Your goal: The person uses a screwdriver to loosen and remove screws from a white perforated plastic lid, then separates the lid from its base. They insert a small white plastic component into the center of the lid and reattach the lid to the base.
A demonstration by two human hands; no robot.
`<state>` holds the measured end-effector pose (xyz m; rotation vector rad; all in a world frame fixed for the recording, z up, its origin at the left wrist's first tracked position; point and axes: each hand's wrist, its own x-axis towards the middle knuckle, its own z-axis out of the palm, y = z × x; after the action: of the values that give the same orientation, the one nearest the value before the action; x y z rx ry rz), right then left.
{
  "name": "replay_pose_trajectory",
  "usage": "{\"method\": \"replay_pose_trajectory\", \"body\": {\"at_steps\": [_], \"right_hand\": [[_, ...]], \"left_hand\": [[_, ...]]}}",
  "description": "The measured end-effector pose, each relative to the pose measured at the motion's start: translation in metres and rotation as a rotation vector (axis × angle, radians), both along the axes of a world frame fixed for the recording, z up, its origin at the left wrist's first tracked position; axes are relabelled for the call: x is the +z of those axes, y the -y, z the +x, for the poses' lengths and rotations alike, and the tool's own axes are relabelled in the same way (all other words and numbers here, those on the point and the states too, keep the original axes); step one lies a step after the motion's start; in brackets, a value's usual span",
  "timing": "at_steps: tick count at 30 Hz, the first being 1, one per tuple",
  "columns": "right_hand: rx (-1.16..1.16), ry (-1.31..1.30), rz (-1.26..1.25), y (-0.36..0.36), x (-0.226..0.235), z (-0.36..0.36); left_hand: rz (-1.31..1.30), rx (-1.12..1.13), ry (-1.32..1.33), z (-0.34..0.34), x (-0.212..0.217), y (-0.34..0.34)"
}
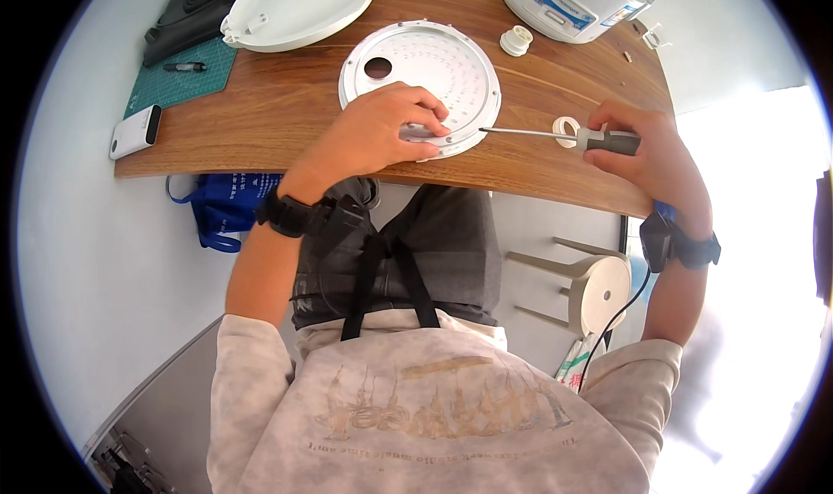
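Note:
A white round cover (468, 69) with a dark hole and rings of small marks lies on the table near its front edge. My left hand (382, 129) bends over its near left part, thumb at the near rim and curled fingers on top, steadying it. In my right hand (629, 142) is a screwdriver (538, 134) with a grey handle, held almost level and pointing left. Its tip is at the cover's near right rim; whether it touches is too small to tell. A white ring (567, 131) lies beside the screwdriver's shaft.
On the wooden table (260, 121), a larger white lid (304, 16) lies far left and a white appliance body (564, 3) stands far right. A small white cap (516, 41), green cutting mat (186, 82), black pen (185, 66) and white device (135, 133) lie about. Below is a stool (599, 294).

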<state>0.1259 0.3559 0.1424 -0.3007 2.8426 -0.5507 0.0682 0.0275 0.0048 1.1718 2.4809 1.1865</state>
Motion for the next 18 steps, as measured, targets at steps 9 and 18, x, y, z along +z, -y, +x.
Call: {"method": "replay_pose_trajectory", "body": {"at_steps": [9,18], "right_hand": [[0.088,-0.055,-0.072,0.024,-0.003,-0.004],[0.287,-0.094,-0.208,0.032,-0.013,-0.014]], "left_hand": [[-0.11,-0.071,0.058,0.005,0.012,0.022],[-0.013,-0.158,0.033,0.0,0.0,0.027]]}}
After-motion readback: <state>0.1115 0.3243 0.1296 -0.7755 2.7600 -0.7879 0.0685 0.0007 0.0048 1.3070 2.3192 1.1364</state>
